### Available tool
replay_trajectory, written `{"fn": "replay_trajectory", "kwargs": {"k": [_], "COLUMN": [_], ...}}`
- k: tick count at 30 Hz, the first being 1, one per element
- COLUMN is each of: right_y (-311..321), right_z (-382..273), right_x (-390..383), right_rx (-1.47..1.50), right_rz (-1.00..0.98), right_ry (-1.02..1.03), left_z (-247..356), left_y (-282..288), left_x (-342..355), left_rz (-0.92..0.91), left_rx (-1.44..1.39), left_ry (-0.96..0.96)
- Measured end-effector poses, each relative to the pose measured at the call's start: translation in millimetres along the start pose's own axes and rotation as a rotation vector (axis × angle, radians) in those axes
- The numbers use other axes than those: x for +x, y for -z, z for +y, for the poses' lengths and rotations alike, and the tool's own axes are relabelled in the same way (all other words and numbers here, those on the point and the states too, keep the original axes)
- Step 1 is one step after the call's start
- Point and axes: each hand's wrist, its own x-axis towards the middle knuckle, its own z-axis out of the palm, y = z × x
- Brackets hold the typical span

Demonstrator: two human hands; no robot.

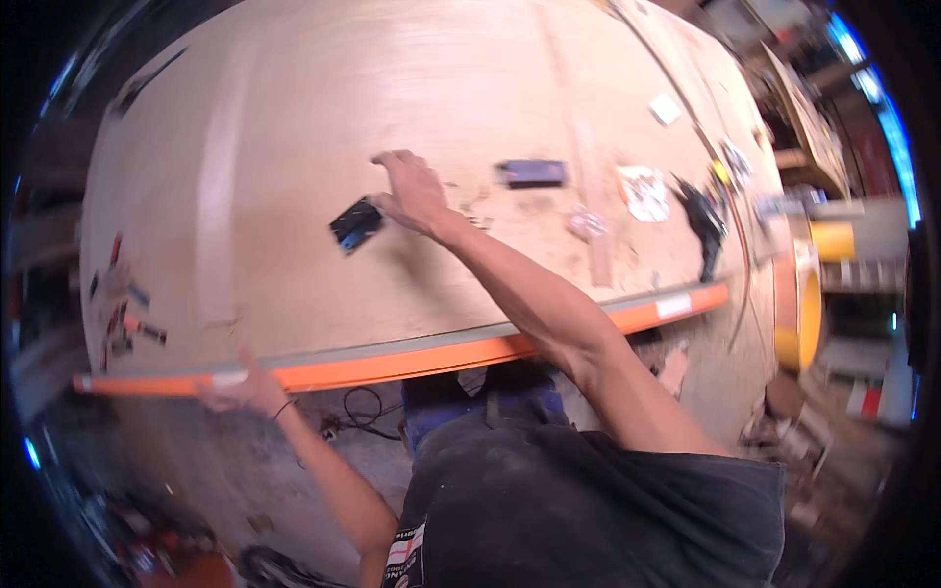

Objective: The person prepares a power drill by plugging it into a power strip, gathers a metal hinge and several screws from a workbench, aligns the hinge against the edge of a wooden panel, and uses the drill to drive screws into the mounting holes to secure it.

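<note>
My right hand (pixel 414 191) reaches over the pale wooden tabletop (pixel 323 118), fingers stretched and apart. Its thumb is at the edge of a small black and blue boxy object (pixel 355 226), whose kind blur hides. A long orange beam (pixel 392 368) with a grey top runs along the near side of the table. Toward its left end my left hand (pixel 245 389) grips it, thumb above and fingers over the front. Right of my right hand lies a dark purple-black rectangular block (pixel 532 173).
A black, drill-like tool (pixel 702 223) lies at the right of the table, near a crumpled clear and white wrapper (pixel 643 193). Several small hand tools (pixel 127 323) are scattered at the left. A cable (pixel 365 416) lies on the floor. Shelving and a yellow round object (pixel 810 321) stand right.
</note>
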Motion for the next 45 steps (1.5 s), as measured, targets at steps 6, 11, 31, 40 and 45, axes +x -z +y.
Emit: {"fn": "replay_trajectory", "kwargs": {"k": [6,11,31,40,45], "right_y": [229.3,294.2,242.3,259.3,250.4], "right_z": [0.4,88.7,588.8,609.1,613.9], "right_x": [-173.0,-431.5,-875.6,-887.3,-897.9], "right_rx": [0.503,0.728,-0.172,-0.178,-0.270], "right_rz": [0.093,0.068,0.529,0.313,0.313], "right_ry": [-0.134,-0.745,-2.117,-2.095,-1.958], "left_z": [141.8,331.3,492.0,482.7,481.4], "left_y": [30.5,41.4,126.0,119.5,122.6], "left_x": [-26.7,-153.1,-506.8,-507.9,-508.1], "left_rz": [0.041,-0.377,-1.265,-1.101,-1.106], "left_rx": [0.234,-0.354,-0.250,-0.255,-0.273], "left_ry": [-0.292,-0.744,-1.038,-1.178,-1.147]}}
